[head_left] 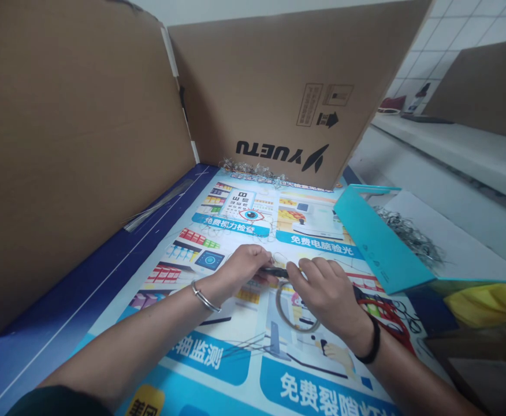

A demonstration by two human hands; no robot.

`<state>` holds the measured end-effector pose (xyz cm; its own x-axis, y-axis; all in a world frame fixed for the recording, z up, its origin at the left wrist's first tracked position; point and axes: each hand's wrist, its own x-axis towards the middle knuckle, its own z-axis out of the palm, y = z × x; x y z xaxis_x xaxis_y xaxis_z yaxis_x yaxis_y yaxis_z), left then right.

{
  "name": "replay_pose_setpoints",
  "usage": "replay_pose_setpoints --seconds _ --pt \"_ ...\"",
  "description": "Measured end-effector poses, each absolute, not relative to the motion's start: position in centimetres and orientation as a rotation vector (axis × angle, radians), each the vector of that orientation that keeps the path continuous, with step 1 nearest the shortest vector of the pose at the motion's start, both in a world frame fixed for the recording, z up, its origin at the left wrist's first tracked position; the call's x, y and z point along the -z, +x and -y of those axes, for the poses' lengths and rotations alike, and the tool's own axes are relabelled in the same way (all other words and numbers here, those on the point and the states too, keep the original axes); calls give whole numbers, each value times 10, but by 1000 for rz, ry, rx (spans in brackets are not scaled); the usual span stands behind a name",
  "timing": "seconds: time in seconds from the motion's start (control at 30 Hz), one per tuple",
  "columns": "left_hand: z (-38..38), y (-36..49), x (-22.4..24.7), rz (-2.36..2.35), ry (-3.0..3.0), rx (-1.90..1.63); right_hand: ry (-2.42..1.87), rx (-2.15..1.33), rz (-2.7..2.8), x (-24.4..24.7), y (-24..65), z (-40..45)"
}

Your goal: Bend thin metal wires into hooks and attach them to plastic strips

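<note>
Over the printed sheet (253, 245), both my hands meet at a slim black tool (275, 271). My right hand (324, 289), with a black band at the wrist, is wrapped round the tool's right end. My left hand (250, 266), wearing a silver bangle (205, 296), is pinched at the tool's left tip. What its fingertips hold is too small to name; a thin wire loop (280, 256) shows just beyond them. Below the hands lies a beige ring (284, 315), partly hidden by my right hand. Several thin dark wires (244, 346) rest on the sheet nearer to me.
Cardboard panels (279, 75) stand at the left and back. Clear scraps (253, 169) lie along the back panel. At right, a turquoise box (365, 242) holds tangled wire (411, 237). Red cords (385, 318) and a yellow bag (482, 303) are near my right arm.
</note>
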<state>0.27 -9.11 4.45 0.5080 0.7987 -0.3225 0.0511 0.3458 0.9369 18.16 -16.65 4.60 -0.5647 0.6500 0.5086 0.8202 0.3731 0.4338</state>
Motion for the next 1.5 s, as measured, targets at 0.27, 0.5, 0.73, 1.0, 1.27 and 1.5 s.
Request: replay_pose_setpoints --seconds 0.27,0.5,0.73,1.0,1.27,1.5 --pt "90 2 -49 -950 1172 -608 -1360 904 2364 -48 178 167" --pt "87 0 -51 -964 1321 -628 -1422 788 2361 -43 177 167" --pt "84 -4 -51 -948 1433 -633 -1487 638 2344 -41 173 168" --pt "84 -7 -50 -937 1682 -641 -1580 412 2337 -38 173 168" --pt "84 -8 -47 -935 1877 -625 -1656 195 2364 -36 175 166" --pt "67 -16 -52 -1036 1778 -714 -1506 384 2296 -35 181 161"
